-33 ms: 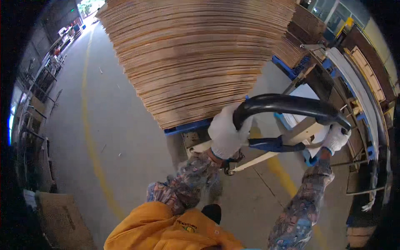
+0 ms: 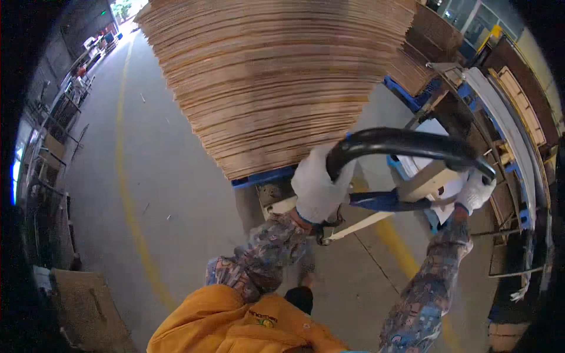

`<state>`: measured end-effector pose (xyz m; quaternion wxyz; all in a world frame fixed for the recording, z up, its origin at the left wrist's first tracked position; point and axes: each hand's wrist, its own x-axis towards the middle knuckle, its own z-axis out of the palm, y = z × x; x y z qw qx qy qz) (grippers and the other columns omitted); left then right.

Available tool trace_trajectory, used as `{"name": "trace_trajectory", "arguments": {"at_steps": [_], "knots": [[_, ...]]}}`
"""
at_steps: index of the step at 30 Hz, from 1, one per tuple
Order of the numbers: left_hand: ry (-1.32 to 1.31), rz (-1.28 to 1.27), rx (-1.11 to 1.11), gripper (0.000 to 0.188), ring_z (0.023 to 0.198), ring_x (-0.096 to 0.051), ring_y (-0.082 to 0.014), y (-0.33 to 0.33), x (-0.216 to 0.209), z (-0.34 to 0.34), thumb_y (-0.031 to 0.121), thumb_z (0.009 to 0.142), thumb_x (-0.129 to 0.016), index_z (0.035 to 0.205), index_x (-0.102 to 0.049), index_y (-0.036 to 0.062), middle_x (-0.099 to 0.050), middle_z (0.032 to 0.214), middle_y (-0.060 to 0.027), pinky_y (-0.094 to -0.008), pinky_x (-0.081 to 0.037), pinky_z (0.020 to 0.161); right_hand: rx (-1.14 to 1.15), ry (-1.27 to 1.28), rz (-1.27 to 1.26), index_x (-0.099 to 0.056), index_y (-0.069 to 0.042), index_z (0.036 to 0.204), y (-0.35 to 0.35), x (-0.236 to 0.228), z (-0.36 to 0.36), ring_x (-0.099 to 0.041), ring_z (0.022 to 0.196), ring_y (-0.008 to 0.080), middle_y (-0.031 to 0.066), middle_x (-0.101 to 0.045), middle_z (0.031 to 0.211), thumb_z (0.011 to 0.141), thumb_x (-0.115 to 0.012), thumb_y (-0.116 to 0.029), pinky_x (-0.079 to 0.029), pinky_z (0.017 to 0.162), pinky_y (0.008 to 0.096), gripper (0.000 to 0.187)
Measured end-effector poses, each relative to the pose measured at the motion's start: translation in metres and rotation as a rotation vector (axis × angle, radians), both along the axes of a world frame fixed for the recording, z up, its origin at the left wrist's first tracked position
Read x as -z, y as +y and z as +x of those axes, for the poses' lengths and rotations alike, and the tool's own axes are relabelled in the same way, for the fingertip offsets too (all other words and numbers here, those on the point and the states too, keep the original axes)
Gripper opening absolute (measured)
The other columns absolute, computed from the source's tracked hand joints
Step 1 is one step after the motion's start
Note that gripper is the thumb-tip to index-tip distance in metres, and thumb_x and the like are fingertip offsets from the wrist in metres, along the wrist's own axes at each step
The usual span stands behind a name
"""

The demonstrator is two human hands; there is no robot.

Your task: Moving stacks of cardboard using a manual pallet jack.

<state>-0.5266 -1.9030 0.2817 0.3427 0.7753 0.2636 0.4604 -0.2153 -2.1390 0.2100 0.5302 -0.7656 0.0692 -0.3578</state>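
Note:
A pallet jack's black loop handle (image 2: 406,141) arches in front of me, with its cream shaft (image 2: 428,181) below. My left hand (image 2: 321,185), in a white knit glove, is closed around the handle's left side. On the right side, my right hand (image 2: 475,191), gloved alike, is wrapped round the handle's lower end. Some fingers of both hands are hidden. Beyond the handle rises a tall stack of brown cardboard sheets (image 2: 276,88) on a blue pallet (image 2: 265,177). One cream leg of the jack (image 2: 362,226) shows low over the floor.
Grey floor with a yellow line (image 2: 126,194) runs along the left, beside racks and frames (image 2: 53,153). At right stand a rack with long boards (image 2: 500,112) and another cardboard stack on a blue pallet (image 2: 406,94). A flat brown carton (image 2: 88,300) lies at lower left.
The handle and both hands have shifted very slightly, the handle's arch a little upward. A dark shoe at the bottom middle shows slightly differently. My grip stays the same.

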Motion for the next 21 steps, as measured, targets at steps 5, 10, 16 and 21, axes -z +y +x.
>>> {"name": "trace_trajectory", "arguments": {"at_steps": [5, 10, 16, 21], "knots": [[-0.214, 0.223, -0.223, 0.034, 0.071, -0.067, -0.0296, 0.046, -0.009, -0.012, 0.021, 0.077, -0.076, 0.102, -0.058, 0.0061, -0.066, 0.08, -0.0141, -0.036, -0.052, 0.064, -0.352, -0.138, 0.211, -0.058, 0.0, 0.112, 0.098, -0.025, 0.01, -0.062, 0.091, 0.0222, 0.0114, -0.066, 0.102, 0.083, -0.065, -0.019, -0.046, 0.084, 0.0337, 0.035], [-0.232, 0.174, -0.323, 0.032, 0.068, -0.066, -0.0287, 0.073, 0.013, -0.036, 0.022, 0.08, -0.074, 0.1, -0.057, 0.0051, -0.065, 0.076, -0.0142, -0.0339, -0.051, 0.063, -0.45, -0.111, 0.139, -0.055, 0.002, 0.115, 0.172, -0.024, 0.007, -0.064, 0.091, 0.0247, 0.0148, -0.066, 0.101, 0.082, -0.064, -0.02, -0.047, 0.083, 0.0333, 0.041], [-0.185, 0.2, -0.49, 0.031, 0.061, -0.063, -0.0263, 0.095, 0.012, -0.048, 0.024, 0.08, -0.074, 0.099, -0.057, 0.0051, -0.063, 0.071, -0.0123, -0.034, -0.05, 0.06, -0.585, -0.163, 0.238, -0.055, 0.002, 0.111, 0.223, -0.037, -0.005, -0.065, 0.087, 0.0254, 0.014, -0.067, 0.097, 0.08, -0.062, -0.017, -0.049, 0.08, 0.0352, 0.037], [-0.174, 0.142, -0.438, 0.03, 0.063, -0.065, -0.0288, 0.094, 0.002, -0.046, 0.023, 0.08, -0.073, 0.098, -0.057, 0.0061, -0.064, 0.073, -0.0131, -0.0354, -0.05, 0.059, -0.526, -0.207, 0.114, -0.055, 0.004, 0.114, 0.211, -0.05, -0.009, -0.065, 0.09, 0.0264, 0.0167, -0.067, 0.102, 0.082, -0.063, -0.02, -0.048, 0.081, 0.036, 0.04]]}}
